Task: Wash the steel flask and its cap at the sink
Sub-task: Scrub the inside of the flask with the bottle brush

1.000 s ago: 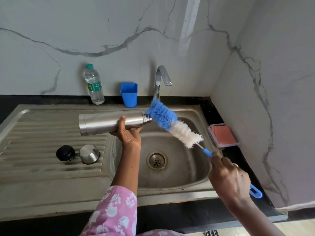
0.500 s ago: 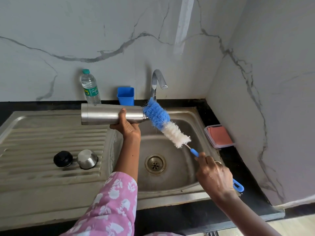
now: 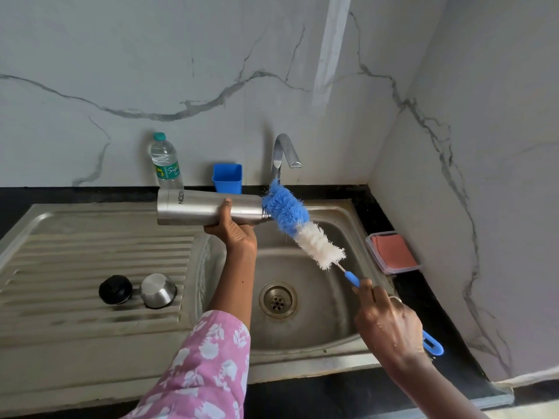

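One head view is all we have. Blue bristles of the brush cover the mouth of the flask, so we cannot tell whether the tip is inside or only against the rim. Of the left hand we see the thumb laid over the flask's front; its fingers are hidden behind the steel. The right hand covers the middle of the brush handle, and only the blue loop end shows past the wrist. The flask hides the foot of the bottle, and the bristles hide the foot of the tap. Lettering near the flask's base is too small for us to read. The right forearm and the pink sleeve are cut off at the bottom edge.

The left hand grips the flask from below near its neck, holding it level over the left rim of the sink, mouth to the right. The right hand is curled round the handle, low over the basin's right front, with the brush slanting up and left to the mouth.

We see the steel cap and black stopper side by side on the drainboard, well apart from the flask. Below the brush the basin opens down to the drain. A box sits on the black surface just right of the sink, near the side wall. A blue cup stands at the back between bottle and tap.
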